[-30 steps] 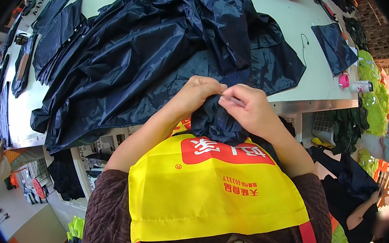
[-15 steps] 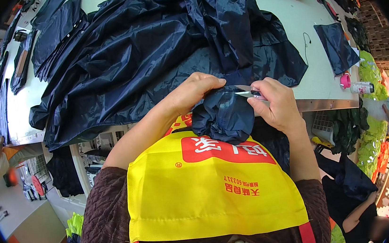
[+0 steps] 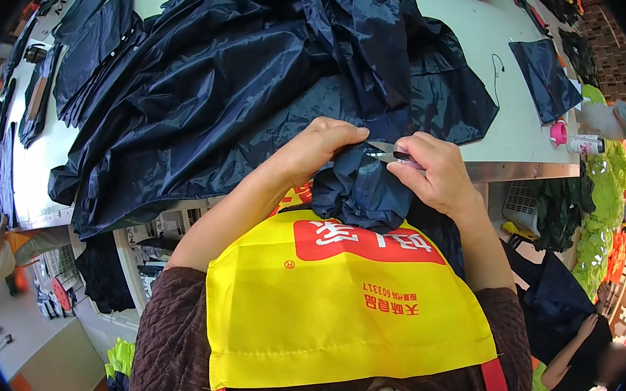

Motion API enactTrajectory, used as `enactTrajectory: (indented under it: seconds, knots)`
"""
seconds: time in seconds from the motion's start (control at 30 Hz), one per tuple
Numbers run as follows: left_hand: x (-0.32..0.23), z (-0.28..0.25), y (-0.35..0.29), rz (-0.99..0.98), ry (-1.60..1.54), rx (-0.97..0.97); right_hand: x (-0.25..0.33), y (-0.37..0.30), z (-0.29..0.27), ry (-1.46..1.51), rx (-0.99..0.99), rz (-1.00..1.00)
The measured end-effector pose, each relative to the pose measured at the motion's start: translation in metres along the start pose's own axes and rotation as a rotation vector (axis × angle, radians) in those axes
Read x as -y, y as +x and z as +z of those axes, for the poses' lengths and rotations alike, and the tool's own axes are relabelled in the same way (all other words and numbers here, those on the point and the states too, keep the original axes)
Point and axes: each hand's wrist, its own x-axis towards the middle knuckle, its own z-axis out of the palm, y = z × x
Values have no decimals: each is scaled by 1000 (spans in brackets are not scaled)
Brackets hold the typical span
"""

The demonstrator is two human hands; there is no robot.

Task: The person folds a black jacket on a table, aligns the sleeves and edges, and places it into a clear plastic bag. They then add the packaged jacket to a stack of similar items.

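A large dark navy garment of shiny thin fabric [image 3: 239,73] lies in folds across the table, and a bunched part of the fabric [image 3: 362,194] hangs over the near edge against my yellow apron. My left hand [image 3: 319,145] is closed on the fabric, thumb and fingertips pinching its upper edge. In my right hand [image 3: 436,171] is a small pair of thread snips [image 3: 385,151] with a dark grip. Their pale blades point left, apart from each other, at the fabric close beside my left fingertips. Whether they touch a thread is too small to tell.
The white table [image 3: 468,34] bears stacked dark fabric pieces [image 3: 96,54] at the left and a dark folded piece [image 3: 545,79] at the right. Near its right edge are a pink ring-shaped object [image 3: 557,133] and a small cylinder [image 3: 586,144]. Other people work at both sides.
My right hand has moved slightly left with the snips, bringing the blades closer to my left fingertips. My left hand keeps its pinch on the fabric.
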Motion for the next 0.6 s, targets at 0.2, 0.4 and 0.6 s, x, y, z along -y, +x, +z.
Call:
enactTrajectory:
  seconds: [0.2, 0.4, 0.6]
  knots:
    - [4, -1, 2, -4, -4, 32, 2, 0, 2, 16, -13, 18]
    - [3, 0, 2, -58, -95, 35, 2, 0, 3, -10, -37, 10]
    - [6, -1, 4, -43, -87, 44, 0, 1, 1, -17, -44, -41]
